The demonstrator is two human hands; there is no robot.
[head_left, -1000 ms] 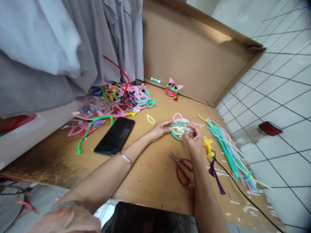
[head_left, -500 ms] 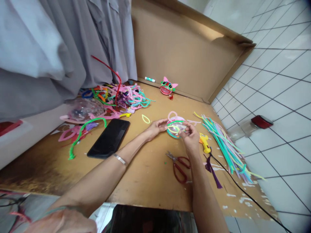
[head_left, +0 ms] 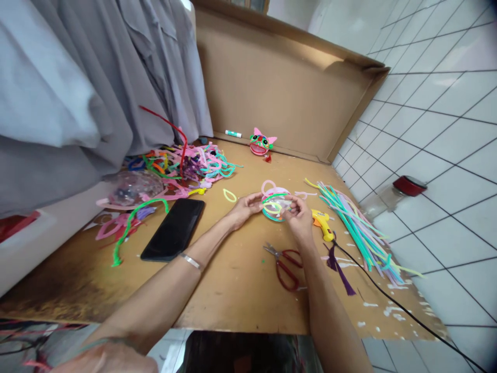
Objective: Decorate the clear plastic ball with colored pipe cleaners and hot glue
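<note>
Both of my hands are over the middle of the table, pinching opposite sides of a pipe-cleaner piece. My left hand [head_left: 246, 209] grips its left edge between thumb and fingers. On the right side, my right hand [head_left: 300, 217] has its fingers closed on the rim. A green pipe cleaner [head_left: 274, 196] arches over the top of the piece, and a yellow loop [head_left: 272, 209] crosses its front. Clear plastic [head_left: 284, 202] shows inside, with a teal ring below. Behind it sticks up a pink loop [head_left: 267, 186]. A separate yellow leaf-shaped loop [head_left: 230, 195] lies beyond my left hand.
Red-handled scissors [head_left: 285, 267] lie near my right forearm. A yellow glue gun [head_left: 323, 225] with a black cord, a purple tassel [head_left: 341, 272] and pipe cleaners [head_left: 355, 228] are at right. At left are a phone [head_left: 173, 229] and a tangled pile [head_left: 198, 160]. A finished animal face [head_left: 261, 142] stands behind.
The camera view has shifted slightly, so the whole scene sits a little further left. Both hands keep their hold on the pipe-cleaner piece, with hardly any movement.
</note>
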